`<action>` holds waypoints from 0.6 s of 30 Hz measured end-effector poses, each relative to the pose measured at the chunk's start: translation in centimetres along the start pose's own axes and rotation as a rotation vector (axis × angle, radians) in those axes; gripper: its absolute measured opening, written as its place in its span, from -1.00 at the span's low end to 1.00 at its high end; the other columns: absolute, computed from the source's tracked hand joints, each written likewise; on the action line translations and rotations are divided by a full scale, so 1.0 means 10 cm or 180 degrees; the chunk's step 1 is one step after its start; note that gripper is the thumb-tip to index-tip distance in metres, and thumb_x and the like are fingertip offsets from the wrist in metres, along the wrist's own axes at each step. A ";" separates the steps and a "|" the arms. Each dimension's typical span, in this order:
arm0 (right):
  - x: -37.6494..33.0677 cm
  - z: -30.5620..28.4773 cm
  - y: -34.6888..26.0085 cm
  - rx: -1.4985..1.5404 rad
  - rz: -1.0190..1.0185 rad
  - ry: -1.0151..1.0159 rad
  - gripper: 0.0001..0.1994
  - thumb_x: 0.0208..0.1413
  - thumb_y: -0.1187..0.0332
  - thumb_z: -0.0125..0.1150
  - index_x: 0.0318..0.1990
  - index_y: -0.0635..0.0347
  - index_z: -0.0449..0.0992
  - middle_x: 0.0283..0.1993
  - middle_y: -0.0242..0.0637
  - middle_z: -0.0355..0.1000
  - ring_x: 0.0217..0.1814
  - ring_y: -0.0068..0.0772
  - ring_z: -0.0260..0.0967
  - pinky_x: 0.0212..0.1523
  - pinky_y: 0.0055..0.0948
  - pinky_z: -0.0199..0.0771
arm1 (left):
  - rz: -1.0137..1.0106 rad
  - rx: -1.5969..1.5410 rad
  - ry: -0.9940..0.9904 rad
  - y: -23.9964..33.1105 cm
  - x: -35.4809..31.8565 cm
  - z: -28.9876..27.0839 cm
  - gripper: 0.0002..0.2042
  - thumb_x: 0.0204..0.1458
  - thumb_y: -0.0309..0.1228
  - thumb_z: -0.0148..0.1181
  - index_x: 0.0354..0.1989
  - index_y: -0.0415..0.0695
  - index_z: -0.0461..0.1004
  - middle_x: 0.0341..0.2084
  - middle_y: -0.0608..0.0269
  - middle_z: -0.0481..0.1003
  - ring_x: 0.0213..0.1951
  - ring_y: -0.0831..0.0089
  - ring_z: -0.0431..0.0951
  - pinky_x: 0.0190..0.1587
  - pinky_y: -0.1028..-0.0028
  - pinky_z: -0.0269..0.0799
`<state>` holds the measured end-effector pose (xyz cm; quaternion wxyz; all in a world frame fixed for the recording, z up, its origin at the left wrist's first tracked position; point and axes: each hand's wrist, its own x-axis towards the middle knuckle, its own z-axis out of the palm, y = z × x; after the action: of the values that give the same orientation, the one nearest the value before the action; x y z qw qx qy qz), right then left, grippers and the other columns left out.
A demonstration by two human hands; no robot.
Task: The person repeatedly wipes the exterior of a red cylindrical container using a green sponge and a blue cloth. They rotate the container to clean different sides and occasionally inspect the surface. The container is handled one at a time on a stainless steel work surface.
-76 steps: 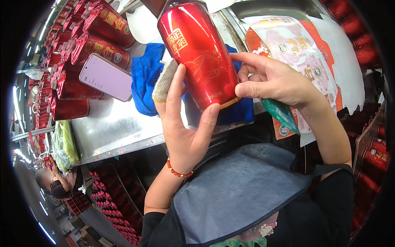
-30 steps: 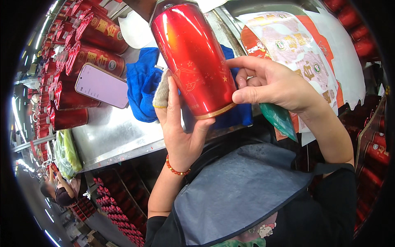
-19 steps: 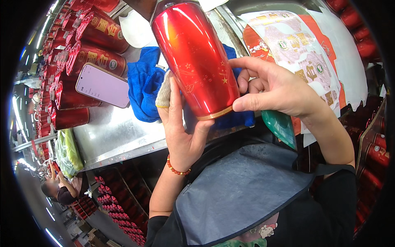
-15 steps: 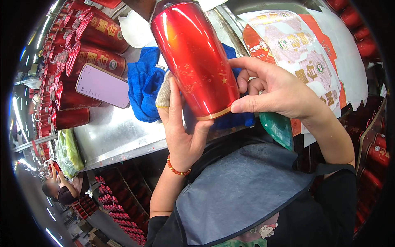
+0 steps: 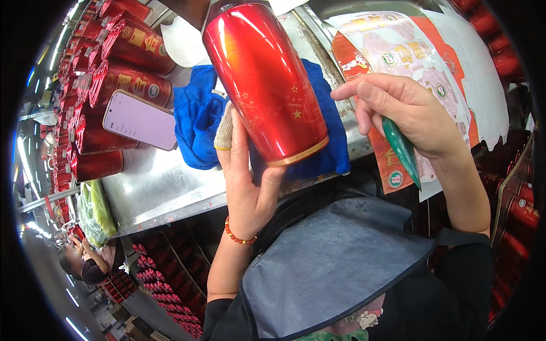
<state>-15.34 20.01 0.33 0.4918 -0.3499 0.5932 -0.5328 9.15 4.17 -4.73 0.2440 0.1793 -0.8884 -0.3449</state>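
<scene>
A glossy red bottle (image 5: 267, 74) with gold stars and a gold rim at its near end is tilted over the bench. Its far end meets a dark piece at the top edge, partly cut off. My left hand (image 5: 247, 182) is curled under and along the bottle's left side, supporting it, with a pale knitted cover (image 5: 224, 128) over some fingers. Just right of the bottle and apart from it, my right hand (image 5: 404, 111) grips a green scraper-like blade (image 5: 401, 153) against the palm, forefinger pointing left. Under the bottle lies a blue cloth (image 5: 196, 122).
Rows of red printed bottles (image 5: 133, 42) stand at left beside a phone (image 5: 140, 119) with a lit screen. Printed label sheets (image 5: 392, 34) lie at right. The metal bench (image 5: 153, 187) ends before my apron; another person (image 5: 91, 261) is at far left.
My right hand has come off the bottle's lower side and moved right, bringing the green blade up with it. The bottle has shifted slightly left and turned a little in my left hand.
</scene>
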 end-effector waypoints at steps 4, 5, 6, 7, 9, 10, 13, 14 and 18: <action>-0.02 0.00 0.13 0.0086 -0.0155 0.0054 -0.63 0.51 0.20 -0.04 0.14 0.30 0.56 -0.44 -0.46 0.47 -0.46 -0.83 0.34 -0.37 -0.78 0.32 | 0.0140 0.0006 0.0379 0.07 -0.01 0.03 -0.31 0.24 -0.26 0.24 0.45 -0.38 0.16 0.40 -0.21 0.22 0.42 -0.07 0.22 0.44 0.14 0.09; -0.02 0.01 0.10 0.0141 -0.0064 0.0055 -0.64 0.49 0.21 -0.01 0.13 0.31 0.56 -0.43 -0.46 0.49 -0.41 -0.79 0.37 -0.31 -0.74 0.36 | 0.0233 0.0105 0.0524 0.09 -0.05 0.03 -0.37 0.24 -0.29 0.24 0.40 -0.38 0.24 0.34 -0.20 0.30 0.37 -0.06 0.28 0.40 0.15 0.15; -0.03 0.03 0.04 0.0194 0.0028 0.0053 -0.65 0.48 0.22 0.03 0.13 0.32 0.55 -0.41 -0.45 0.51 -0.35 -0.74 0.41 -0.26 -0.69 0.40 | 0.0324 0.0205 0.0671 0.10 -0.11 0.02 -0.43 0.23 -0.32 0.25 0.34 -0.38 0.32 0.28 -0.20 0.37 0.32 -0.05 0.35 0.37 0.15 0.21; -0.02 0.06 0.01 0.0247 0.0120 0.0048 -0.66 0.47 0.23 0.06 0.13 0.33 0.55 -0.40 -0.44 0.53 -0.29 -0.70 0.44 -0.21 -0.65 0.44 | 0.0413 0.0306 0.0819 0.12 -0.17 0.01 -0.49 0.22 -0.35 0.25 0.29 -0.39 0.39 0.22 -0.19 0.45 0.27 -0.04 0.41 0.33 0.16 0.27; 0.01 0.12 0.00 0.0201 0.0220 0.0101 -0.64 0.43 0.23 0.13 0.17 0.35 0.51 -0.39 -0.43 0.54 -0.28 -0.68 0.46 -0.19 -0.62 0.45 | 0.0797 0.0807 0.0744 0.29 -0.22 -0.07 -0.68 0.10 -0.48 0.32 0.04 -0.30 0.61 0.01 -0.04 0.61 0.11 0.08 0.53 0.20 0.24 0.42; 0.03 0.15 0.00 0.0169 0.0275 0.0131 -0.62 0.42 0.23 0.16 0.19 0.36 0.50 -0.39 -0.42 0.55 -0.27 -0.67 0.47 -0.18 -0.61 0.45 | 0.1010 0.1016 0.0507 0.35 -0.22 -0.11 -0.69 0.05 -0.51 0.35 -0.01 -0.26 0.64 -0.02 0.00 0.62 0.08 0.11 0.54 0.17 0.26 0.45; 0.11 0.26 -0.06 0.0156 0.0174 -0.0068 -0.48 0.36 0.30 0.23 0.36 0.39 0.31 -0.33 -0.41 0.51 -0.22 -0.64 0.46 -0.13 -0.62 0.43 | 0.1530 0.1139 0.0662 0.37 -0.14 -0.04 -0.65 -0.19 -0.59 0.42 -0.13 -0.14 0.72 -0.08 0.12 0.63 0.01 0.17 0.59 -0.06 0.37 0.63; 0.12 0.29 -0.10 0.0046 0.0180 -0.0129 -0.47 0.38 0.33 0.20 0.40 0.38 0.26 -0.30 -0.42 0.49 -0.20 -0.63 0.45 -0.11 -0.61 0.43 | 0.1773 0.1183 0.0636 0.33 -0.09 -0.03 -0.63 -0.25 -0.59 0.42 -0.16 -0.13 0.74 -0.09 0.14 0.62 0.01 0.18 0.59 -0.09 0.37 0.65; 0.22 0.29 -0.13 -0.0377 0.0398 -0.0220 -0.37 0.28 0.39 0.33 0.41 0.47 0.21 -0.37 -0.44 0.41 -0.29 -0.67 0.40 -0.22 -0.62 0.40 | 0.1946 0.1471 0.0607 0.36 -0.05 -0.05 -0.65 -0.29 -0.58 0.40 -0.21 -0.11 0.76 -0.11 0.19 0.63 0.02 0.21 0.60 -0.07 0.37 0.69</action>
<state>-13.32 16.87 1.25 0.5227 -0.3588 0.6270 -0.4526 9.35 6.69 -2.03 0.3701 -0.0121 -0.9285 -0.0290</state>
